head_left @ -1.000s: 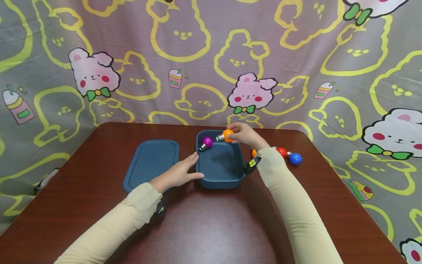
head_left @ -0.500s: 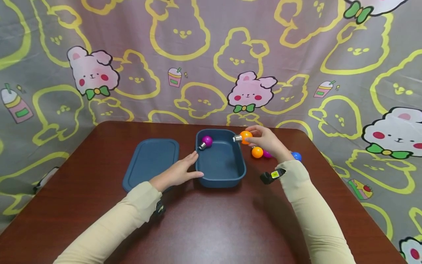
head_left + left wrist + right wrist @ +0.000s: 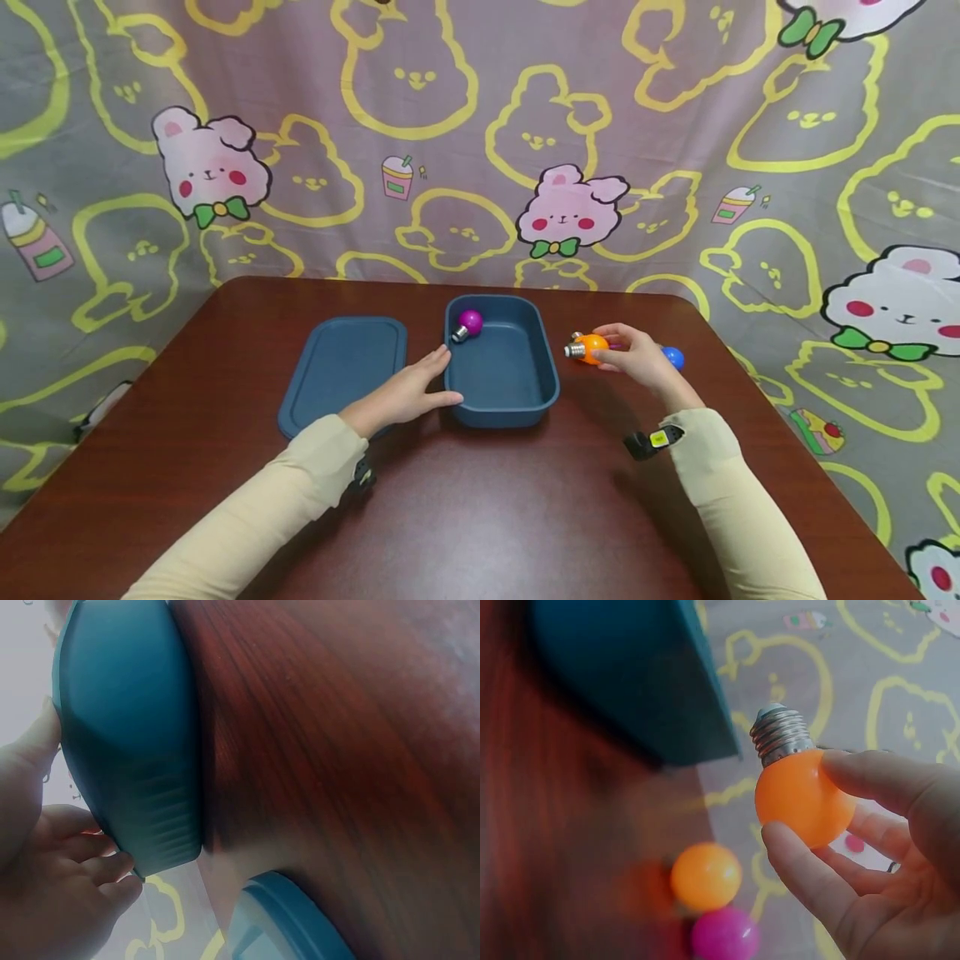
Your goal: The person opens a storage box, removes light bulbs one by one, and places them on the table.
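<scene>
My right hand (image 3: 637, 360) pinches an orange light bulb (image 3: 802, 799) by its round glass, the metal screw base pointing away from the fingers. The bulb is right of the blue box (image 3: 502, 410), apart from it. My left hand (image 3: 401, 392) touches the box's left rim with straight fingers and spread thumb. Inside the box, in its far left corner, lies a purple light bulb (image 3: 471, 322). In the right wrist view, a second orange bulb (image 3: 705, 876) and another purple bulb (image 3: 725, 935) lie beyond the held one; my right hand partly hides them in the head view.
A blue lid (image 3: 345, 371) lies flat on the brown table (image 3: 480, 517), left of the box. One blue bulb (image 3: 674, 358) shows behind the right hand. A patterned curtain (image 3: 450, 125) hangs behind the table.
My right hand has carried the orange bulb from above the box's far right part out to the right and down toward the bulbs on the table. The left hand has stayed at the rim.
</scene>
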Action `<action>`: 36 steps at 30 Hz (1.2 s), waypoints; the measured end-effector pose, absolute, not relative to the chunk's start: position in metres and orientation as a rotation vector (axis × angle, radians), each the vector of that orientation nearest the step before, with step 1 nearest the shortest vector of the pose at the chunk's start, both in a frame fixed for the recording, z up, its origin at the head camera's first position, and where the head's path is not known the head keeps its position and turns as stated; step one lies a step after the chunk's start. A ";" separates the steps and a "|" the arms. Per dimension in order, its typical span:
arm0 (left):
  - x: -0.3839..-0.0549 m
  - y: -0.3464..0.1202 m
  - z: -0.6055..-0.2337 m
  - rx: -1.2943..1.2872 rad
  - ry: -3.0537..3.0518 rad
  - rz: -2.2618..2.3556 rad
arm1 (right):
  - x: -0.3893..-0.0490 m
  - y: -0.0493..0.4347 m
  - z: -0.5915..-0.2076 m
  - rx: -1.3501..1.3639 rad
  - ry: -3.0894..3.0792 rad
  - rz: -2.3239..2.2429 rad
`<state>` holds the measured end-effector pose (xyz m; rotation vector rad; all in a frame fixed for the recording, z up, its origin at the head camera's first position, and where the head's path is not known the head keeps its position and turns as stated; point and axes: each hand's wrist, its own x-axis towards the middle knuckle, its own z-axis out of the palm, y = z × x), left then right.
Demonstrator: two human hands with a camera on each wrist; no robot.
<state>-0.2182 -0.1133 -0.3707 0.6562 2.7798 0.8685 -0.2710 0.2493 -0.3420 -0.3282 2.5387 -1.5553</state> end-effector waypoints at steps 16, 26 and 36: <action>-0.218 -0.114 -0.371 0.643 2.781 0.860 | -0.274 0.279 -0.383 -0.192 2.688 -1.426; -0.217 -0.113 -0.370 0.637 2.783 0.872 | -0.277 0.282 -0.386 -0.159 2.783 -1.255; -0.217 -0.112 -0.370 0.634 2.780 0.874 | -0.279 0.283 -0.389 -0.153 2.790 -1.203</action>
